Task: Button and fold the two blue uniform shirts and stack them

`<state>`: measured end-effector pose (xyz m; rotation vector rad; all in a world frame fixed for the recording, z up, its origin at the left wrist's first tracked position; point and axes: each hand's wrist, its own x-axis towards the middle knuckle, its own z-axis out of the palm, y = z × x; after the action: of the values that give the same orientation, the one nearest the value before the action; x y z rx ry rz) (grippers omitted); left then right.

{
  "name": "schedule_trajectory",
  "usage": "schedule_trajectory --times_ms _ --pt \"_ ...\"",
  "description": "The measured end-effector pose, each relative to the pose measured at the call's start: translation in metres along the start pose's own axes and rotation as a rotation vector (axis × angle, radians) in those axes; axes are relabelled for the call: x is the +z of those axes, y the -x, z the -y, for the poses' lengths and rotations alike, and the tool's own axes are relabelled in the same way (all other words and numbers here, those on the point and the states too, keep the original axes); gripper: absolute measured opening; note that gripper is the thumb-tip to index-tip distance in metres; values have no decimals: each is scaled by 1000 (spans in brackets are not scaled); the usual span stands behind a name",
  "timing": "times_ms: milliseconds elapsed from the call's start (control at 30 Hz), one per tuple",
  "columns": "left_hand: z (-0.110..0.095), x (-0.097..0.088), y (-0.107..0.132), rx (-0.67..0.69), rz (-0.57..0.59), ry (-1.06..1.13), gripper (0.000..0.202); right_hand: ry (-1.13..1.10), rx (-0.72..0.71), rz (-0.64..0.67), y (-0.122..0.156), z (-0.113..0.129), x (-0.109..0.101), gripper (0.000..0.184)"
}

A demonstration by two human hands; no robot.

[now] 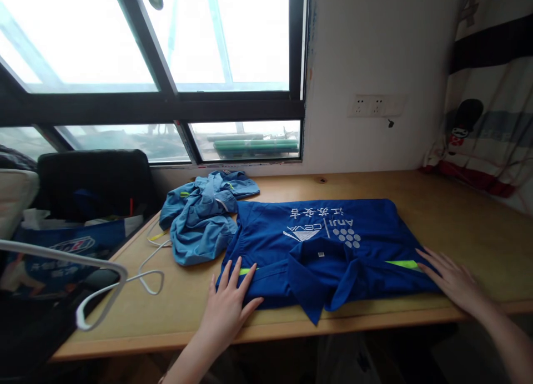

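Observation:
A dark blue work shirt (266,228) lies folded on the wooden table, its collar toward me and white lettering upside down from my side. Bright yellow-green strips show at both shoulders. My left hand (227,301) rests flat with fingers spread on the shirt's left shoulder, by one strip. On the opposite side, my right hand (453,281) touches the right edge of the shirt with its fingers stretched out. Neither hand grips the cloth. A lighter blue garment (202,223) lies crumpled just beyond the shirt's left side.
The table (458,228) stands against the wall under a window. A white cable (144,276) lies at its left. Beyond the left edge are a black chair (95,178), a printed blue bag (75,251) and a white metal hanger-like loop (100,264). A curtain (491,106) hangs at right.

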<state>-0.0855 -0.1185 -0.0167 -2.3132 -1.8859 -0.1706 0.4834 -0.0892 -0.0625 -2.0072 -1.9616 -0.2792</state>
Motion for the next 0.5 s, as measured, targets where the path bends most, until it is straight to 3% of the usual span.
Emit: schedule_trajectory --times_ms 100,200,367,500 --pt "1 0 -5 32 33 24 60 2 -166 -1 -9 13 -10 56" --pt "-1 0 -18 79 44 53 60 -81 -296 105 -18 28 -15 55" --pt "-6 2 -62 184 50 128 61 -71 -223 209 -10 16 -4 56" --pt "-18 7 -119 217 12 208 50 -83 -142 76 14 6 -1 51"
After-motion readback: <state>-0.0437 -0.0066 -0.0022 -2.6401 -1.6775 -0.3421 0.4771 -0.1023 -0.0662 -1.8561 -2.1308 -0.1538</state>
